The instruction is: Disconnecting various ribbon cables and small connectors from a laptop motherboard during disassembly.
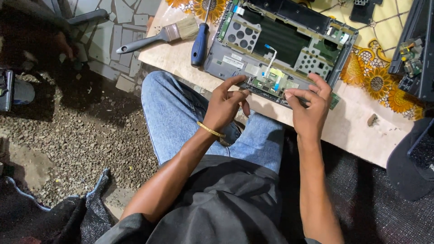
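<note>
An opened grey laptop chassis with bare metal plates, circuit boards and a white ribbon cable lies on a pale table. My left hand, with a gold bangle on the wrist, touches the chassis's near edge with thumb and forefinger. My right hand pinches the same near edge farther right, by the small green boards. Neither hand has lifted anything; both press on the chassis rim.
A blue-handled screwdriver and a paintbrush lie left of the chassis. A flowered cloth covers the table's right part, with another dark device part at the right edge. Gravel ground lies at left; my knees in jeans are under the table.
</note>
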